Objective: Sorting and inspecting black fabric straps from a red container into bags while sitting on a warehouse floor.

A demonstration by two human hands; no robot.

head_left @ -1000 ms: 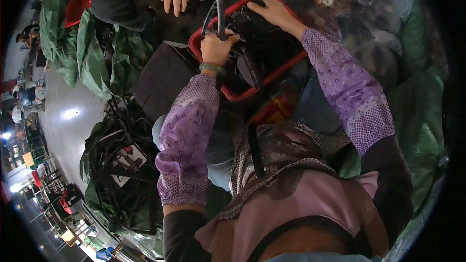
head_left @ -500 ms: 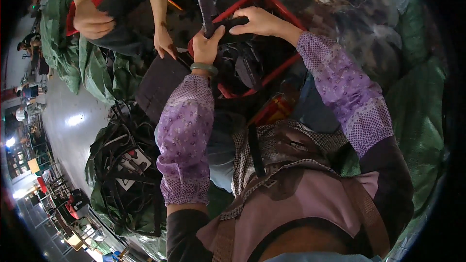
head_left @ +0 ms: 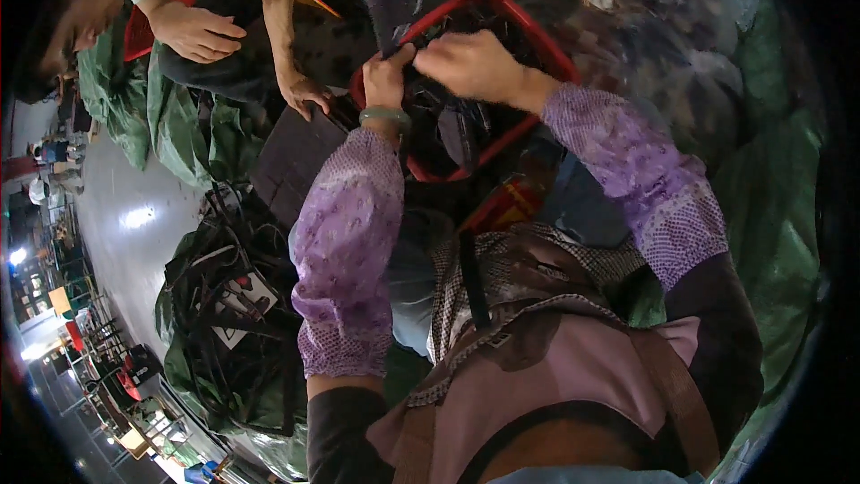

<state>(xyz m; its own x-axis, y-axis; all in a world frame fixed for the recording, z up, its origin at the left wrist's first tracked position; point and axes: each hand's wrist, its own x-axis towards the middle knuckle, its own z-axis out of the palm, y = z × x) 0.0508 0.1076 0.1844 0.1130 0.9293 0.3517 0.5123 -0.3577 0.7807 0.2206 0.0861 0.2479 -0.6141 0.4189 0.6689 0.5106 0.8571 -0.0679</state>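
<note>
My left hand [head_left: 385, 82], with a green bangle at its wrist, is closed round a dark fabric strip [head_left: 391, 16] at the near left side of a red plastic basket [head_left: 548, 43]. The strip sticks up beyond the fingers. My right hand [head_left: 477, 67] is over the basket, just right of the left thumb. Its fingers are curled and slightly blurred, and what they hold is hidden. Inside the basket lie several dark strips and pieces [head_left: 457, 133].
Across from me, a co-worker's hand [head_left: 305, 94] rests on a dark flat panel [head_left: 291, 157]; their other hand [head_left: 199, 33] is raised. Black straps [head_left: 228, 305] lie tangled at left. Green sacking [head_left: 770, 215] and clear plastic bags [head_left: 681, 81] are at right.
My right hand has drawn nearer my left hand and its fingers have curled; the dark length between my hands no longer shows. The co-worker has leaned in, their hands shifting slightly.
</note>
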